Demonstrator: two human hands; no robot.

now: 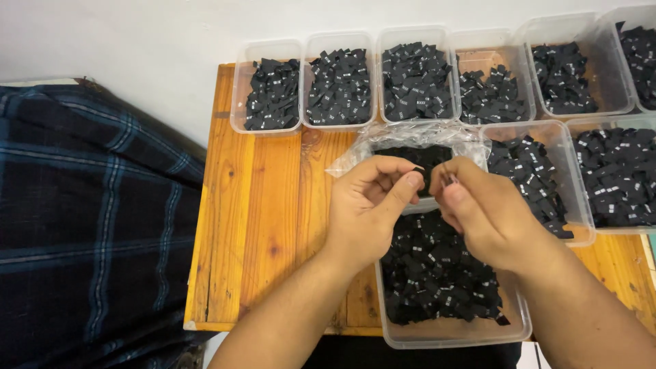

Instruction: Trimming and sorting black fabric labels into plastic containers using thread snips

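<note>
My left hand (369, 205) and my right hand (482, 212) meet above a clear plastic tub (451, 331) full of small black fabric labels (437, 273). The fingertips of both hands pinch something tiny between them, possibly a single black label (418, 169); it is too small to tell which hand holds it. Just behind the hands lies a crumpled clear plastic bag (410, 140) with more black labels inside.
Several clear tubs of black labels line the back of the wooden table (260, 225), such as one at the far left (268, 92) and two at the right (540, 174) (618, 174). Dark plaid cloth (89, 225) lies left of the table.
</note>
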